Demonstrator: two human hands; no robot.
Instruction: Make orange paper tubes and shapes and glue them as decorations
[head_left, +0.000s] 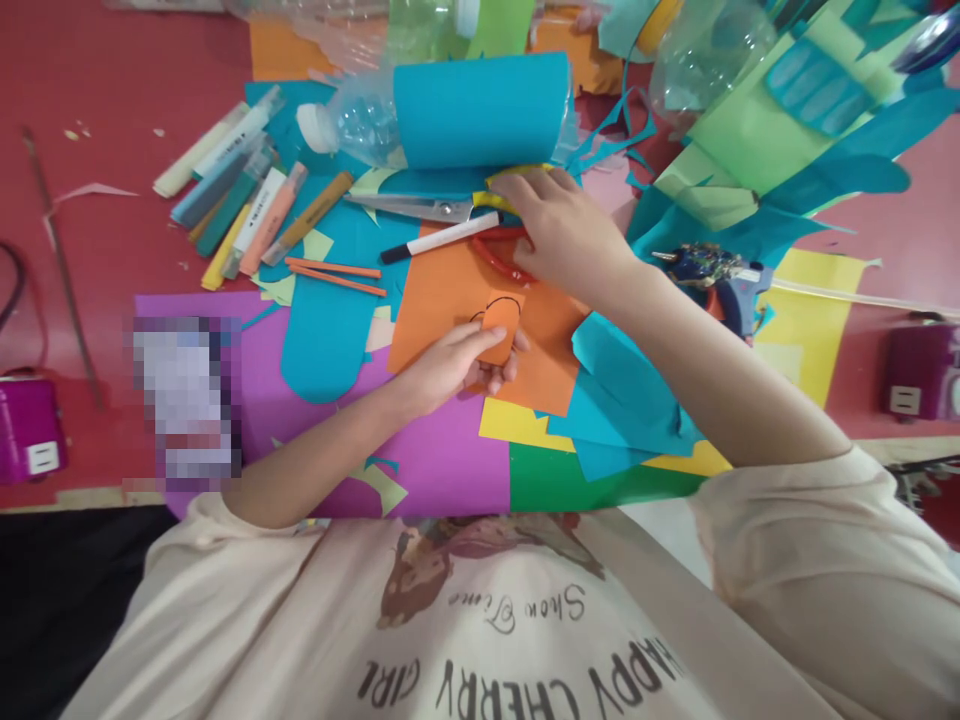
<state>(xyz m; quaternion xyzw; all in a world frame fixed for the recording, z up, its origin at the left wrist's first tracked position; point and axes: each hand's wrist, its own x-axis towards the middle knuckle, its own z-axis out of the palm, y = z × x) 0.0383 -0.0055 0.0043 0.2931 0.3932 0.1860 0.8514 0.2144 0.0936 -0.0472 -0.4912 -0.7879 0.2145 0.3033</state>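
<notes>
My left hand (pixel 469 362) pinches a small orange paper piece (pixel 498 335) with a rounded top, thumb on its face. Curved black lines show on the paper by its top. My right hand (pixel 559 225) reaches farther forward, its fingers curled over the yellow handle of a pair of scissors (pixel 442 208); the blades point left. Close under that hand lies a red looped handle (pixel 501 258), partly covered. A white marker with a black end (pixel 439 238) lies just in front of the scissors. Beneath both hands is an orange sheet (pixel 424 320).
Several markers (pixel 259 220) lie at the left near two thin orange strips (pixel 337 268). A plastic bottle wrapped in blue paper (pixel 480 110) lies at the back. Right of my hands are a glue gun (pixel 724 280) and blue paper scraps (pixel 630 390). A phone (pixel 187 400) lies left.
</notes>
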